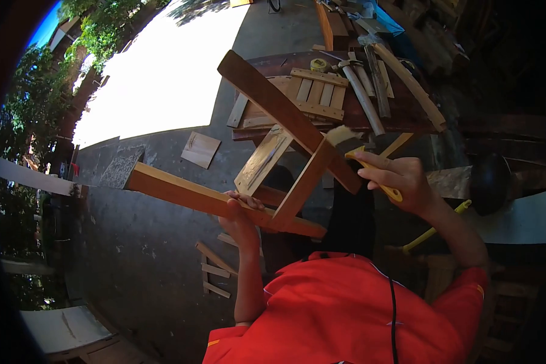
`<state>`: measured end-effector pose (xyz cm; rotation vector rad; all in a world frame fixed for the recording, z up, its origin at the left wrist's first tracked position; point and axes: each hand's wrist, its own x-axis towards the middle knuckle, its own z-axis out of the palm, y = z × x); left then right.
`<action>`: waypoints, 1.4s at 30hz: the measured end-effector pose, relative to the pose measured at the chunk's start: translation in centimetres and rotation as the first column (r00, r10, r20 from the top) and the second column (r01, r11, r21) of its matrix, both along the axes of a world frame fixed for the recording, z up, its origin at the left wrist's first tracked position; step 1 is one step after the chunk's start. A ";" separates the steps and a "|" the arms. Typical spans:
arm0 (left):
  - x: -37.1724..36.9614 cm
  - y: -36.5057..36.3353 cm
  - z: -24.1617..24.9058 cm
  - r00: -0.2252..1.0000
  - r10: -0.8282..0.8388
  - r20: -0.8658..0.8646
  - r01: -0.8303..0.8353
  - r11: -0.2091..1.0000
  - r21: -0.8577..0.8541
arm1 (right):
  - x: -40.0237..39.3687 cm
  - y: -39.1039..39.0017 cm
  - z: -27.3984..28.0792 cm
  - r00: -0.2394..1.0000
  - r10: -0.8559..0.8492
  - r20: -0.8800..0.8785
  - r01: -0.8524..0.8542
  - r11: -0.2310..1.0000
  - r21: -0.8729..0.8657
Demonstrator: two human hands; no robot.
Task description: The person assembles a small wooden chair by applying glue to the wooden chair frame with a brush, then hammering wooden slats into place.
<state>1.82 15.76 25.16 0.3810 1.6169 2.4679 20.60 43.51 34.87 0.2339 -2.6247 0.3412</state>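
A wooden frame (303,182) of long legs joined by a crosspiece is held up in front of my red shirt. My left hand (244,219) is closed around its lower left leg (182,189), close to the joint with the crosspiece. In my right hand (403,182) is a paintbrush (382,181) with a yellow handle, gripped between fingers and thumb. The pale bristles (340,135) are right at the joint where the crosspiece meets the upper leg (273,100). Behind the frame, a pale wooden board (264,159) slants between the legs.
A low table (273,65) ahead carries a slatted wooden panel (319,94), a tape measure (320,65), a hammer (361,97) and loose wood strips. On the concrete floor lie a square board (201,150) and a small slatted piece (215,270). A yellow bar (437,227) is at right.
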 end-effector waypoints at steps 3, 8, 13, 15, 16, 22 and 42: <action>-0.4 -0.2 -0.2 1.000 -0.007 -0.001 0.007 1.000 -0.001 | -0.3 0.9 -2.6 0.962 0.127 0.240 -0.151 0.985 0.083; -0.3 0.0 0.0 1.000 -0.011 -0.007 0.011 1.000 -0.001 | -1.3 0.2 1.0 0.990 0.108 0.092 -0.119 0.985 0.122; -0.4 0.1 0.1 1.000 -0.010 0.000 0.010 1.000 -0.015 | -1.1 -0.9 0.5 0.875 0.131 0.466 -0.236 0.956 0.175; -0.6 -0.1 0.0 1.000 -0.017 0.000 0.017 1.000 -0.015 | -1.5 -0.3 -0.8 0.872 0.161 0.463 -0.302 0.921 0.248; -0.7 0.0 -0.1 1.000 -0.017 -0.002 0.017 1.000 -0.009 | -1.8 -0.2 -0.2 0.927 0.206 0.312 -0.270 0.946 0.177; -0.5 0.0 -0.4 1.000 -0.022 -0.022 0.021 1.000 -0.021 | -2.7 -2.2 0.9 0.908 0.258 0.332 -0.365 0.875 0.317; -0.2 0.0 -0.2 0.999 -0.006 -0.046 0.001 0.994 -0.108 | -2.8 -5.4 1.9 0.899 0.376 0.224 -0.422 0.881 0.213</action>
